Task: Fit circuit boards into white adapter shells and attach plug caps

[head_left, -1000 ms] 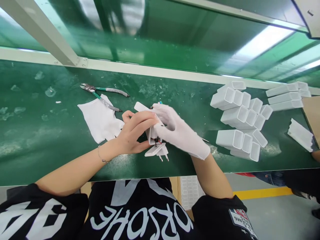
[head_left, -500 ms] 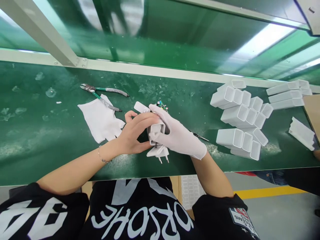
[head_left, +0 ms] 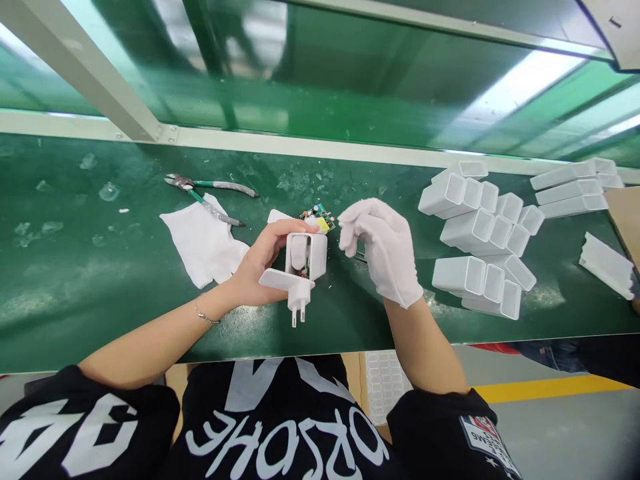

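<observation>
My bare left hand point(head_left: 260, 267) is wrapped round a white plastic housing point(head_left: 319, 257), whose open end faces me and shows parts inside. A white cap with a two-pin plug point(head_left: 299, 293) hangs at that open end. Just beyond the housing lies a small green circuit board point(head_left: 320, 217) with a yellow component. My right hand point(head_left: 381, 250), in a white glove, is to the right of the housing and apart from it. Its fingers are bent together over thin dark tweezers point(head_left: 360, 256); whether they grip them is hidden.
Pliers point(head_left: 205, 200) lie partly on a white glove point(head_left: 200, 243) at the left. Several empty white housings point(head_left: 470, 233) stand in groups at the right, near a torn white strip point(head_left: 606, 265) and a cardboard edge point(head_left: 627, 213). A metal rail point(head_left: 300, 147) crosses behind.
My right hand has left the housing and moved right, over the tweezers. The housing's open end is now uncovered, and the plug cap has shifted left.
</observation>
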Demonstrator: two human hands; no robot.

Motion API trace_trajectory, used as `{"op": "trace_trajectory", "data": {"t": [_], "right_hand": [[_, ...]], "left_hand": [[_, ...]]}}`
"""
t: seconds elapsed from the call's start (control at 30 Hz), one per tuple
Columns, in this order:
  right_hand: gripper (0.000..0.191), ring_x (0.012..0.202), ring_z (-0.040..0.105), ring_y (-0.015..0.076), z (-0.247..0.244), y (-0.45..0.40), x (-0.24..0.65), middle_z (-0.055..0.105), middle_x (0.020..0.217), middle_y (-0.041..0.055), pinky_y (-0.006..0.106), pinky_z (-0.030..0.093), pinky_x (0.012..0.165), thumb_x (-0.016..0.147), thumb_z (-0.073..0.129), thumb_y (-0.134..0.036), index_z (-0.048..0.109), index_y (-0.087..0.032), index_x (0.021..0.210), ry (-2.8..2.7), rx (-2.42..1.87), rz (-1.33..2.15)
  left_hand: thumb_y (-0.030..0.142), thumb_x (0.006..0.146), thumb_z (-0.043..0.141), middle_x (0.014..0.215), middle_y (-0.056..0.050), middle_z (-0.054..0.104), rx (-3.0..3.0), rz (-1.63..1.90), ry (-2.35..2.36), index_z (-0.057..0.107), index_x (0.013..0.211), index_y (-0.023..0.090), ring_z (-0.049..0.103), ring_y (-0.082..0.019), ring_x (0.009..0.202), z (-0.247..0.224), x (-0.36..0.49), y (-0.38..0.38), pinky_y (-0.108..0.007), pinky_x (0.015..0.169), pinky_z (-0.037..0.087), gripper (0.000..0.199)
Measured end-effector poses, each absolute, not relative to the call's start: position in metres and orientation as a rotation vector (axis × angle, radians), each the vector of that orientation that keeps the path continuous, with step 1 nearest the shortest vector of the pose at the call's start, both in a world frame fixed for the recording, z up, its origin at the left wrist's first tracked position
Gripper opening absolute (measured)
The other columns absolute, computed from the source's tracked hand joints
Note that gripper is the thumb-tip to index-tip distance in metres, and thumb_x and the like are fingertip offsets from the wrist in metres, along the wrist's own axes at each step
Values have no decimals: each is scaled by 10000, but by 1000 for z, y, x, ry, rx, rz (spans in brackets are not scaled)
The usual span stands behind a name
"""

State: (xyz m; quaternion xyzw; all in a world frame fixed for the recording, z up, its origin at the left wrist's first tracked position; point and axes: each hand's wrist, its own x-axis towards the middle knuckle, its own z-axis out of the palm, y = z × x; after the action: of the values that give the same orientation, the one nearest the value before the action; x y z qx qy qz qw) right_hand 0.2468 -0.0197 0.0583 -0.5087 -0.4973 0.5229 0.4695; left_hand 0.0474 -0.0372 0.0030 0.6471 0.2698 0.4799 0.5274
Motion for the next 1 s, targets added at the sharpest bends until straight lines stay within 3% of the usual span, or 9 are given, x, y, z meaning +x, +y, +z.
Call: {"op": "trace_trajectory", "data": {"t": [0.1, 0.17, 0.23, 0.3, 0.53, 0.73, 1.0], "right_hand": [[236, 477, 512, 105, 60, -21, 244, 594, 556, -18, 248, 432, 487, 869, 491, -218, 622, -203, 673, -1255, -1316, 1216], [308, 588, 594, 127, 60, -21, 242, 624, 605, 5, 270, 510, 600, 896, 494, -247, 585, -207, 605, -1256, -1299, 1158], [337, 675, 632, 143, 60, -22, 240, 655, 664, 18, 299, 544, 704, 900, 497, -250, 571, -209, 573, -1260, -1295, 1124], [305, 681, 627, 138, 59, -22, 239, 674, 719, 15, 307, 541, 720, 883, 498, -219, 601, -208, 596, -1292, -1316, 1108], [241, 685, 622, 124, 57, -24, 235, 675, 744, -14, 278, 526, 683, 858, 513, -209, 676, -216, 680, -1366, -1372, 1143], [238, 700, 625, 120, 55, -23, 235, 711, 824, -7, 274, 527, 690, 873, 528, -250, 723, -220, 740, -1399, -1389, 1156], [242, 720, 625, 127, 52, -25, 235, 705, 830, -9, 288, 528, 707, 858, 509, -225, 723, -222, 746, -1464, -1362, 1145]], "left_hand": [[599, 661, 855, 1290, -121, 657, 1233, 1072, 735, 522, 1214, 281, 656, -309, 1186, 6, 44, -35, -416, 877, 601, 720], [806, 732, 640, 1284, -149, 666, 1025, 976, 756, 548, 1235, 251, 666, -337, 1179, 9, 40, -32, -460, 885, 600, 755], [881, 787, 418, 1297, -168, 661, 922, 877, 733, 570, 1254, 229, 652, -354, 1215, 10, 36, -28, -476, 897, 594, 817], [895, 792, 338, 1294, -152, 667, 892, 820, 689, 580, 1265, 242, 628, -346, 1264, 10, 33, -24, -463, 908, 589, 842], [897, 765, 371, 1211, -130, 713, 840, 783, 653, 628, 1216, 260, 662, -320, 1224, 5, 33, -25, -436, 880, 598, 822], [865, 807, 332, 1263, -124, 693, 807, 776, 615, 607, 1233, 262, 637, -309, 1262, 6, 34, -25, -454, 942, 578, 788], [892, 778, 373, 1253, -150, 691, 829, 793, 627, 615, 1244, 228, 655, -353, 1219, 5, 38, -24, -498, 922, 581, 846]]}}
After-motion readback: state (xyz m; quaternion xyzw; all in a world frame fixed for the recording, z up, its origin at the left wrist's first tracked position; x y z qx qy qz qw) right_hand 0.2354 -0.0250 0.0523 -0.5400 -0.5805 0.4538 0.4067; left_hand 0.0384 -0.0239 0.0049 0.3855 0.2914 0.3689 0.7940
